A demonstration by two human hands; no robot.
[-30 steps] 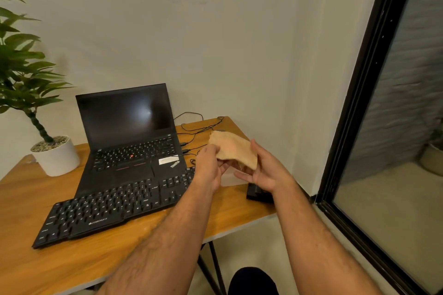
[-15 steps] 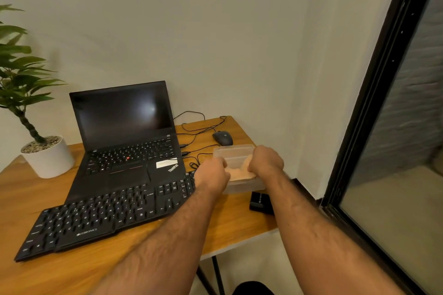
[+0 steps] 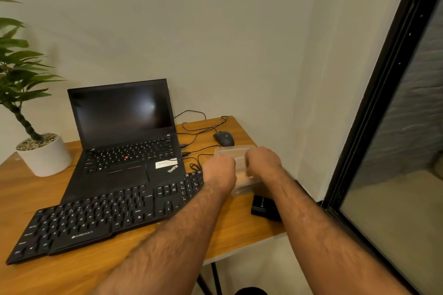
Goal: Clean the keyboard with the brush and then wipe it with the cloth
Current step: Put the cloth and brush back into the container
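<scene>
Keyboard (image 3: 105, 220) lies to our left on the bench (image 3: 60, 270), long axis running left to right. Our left hand (image 3: 219, 172) is nearer it; our right hand (image 3: 262, 161) curls over the box (image 3: 230, 151) holding the cloth (image 3: 242, 177). Either grip: we cannot tell.

Beside the matte black open laptop (image 3: 124, 141) with its red trackpoint dot lies a flat black plastic keyboard (image 3: 100, 220) lettered in white, both on a warm orange-brown wood-grain table (image 3: 28, 199); left of the laptop stands a round white plant pot (image 3: 45, 158) with green leaves; right of it, a peach-coloured cloth (image 3: 242, 177) shows through a clear plastic box (image 3: 230, 152)
</scene>
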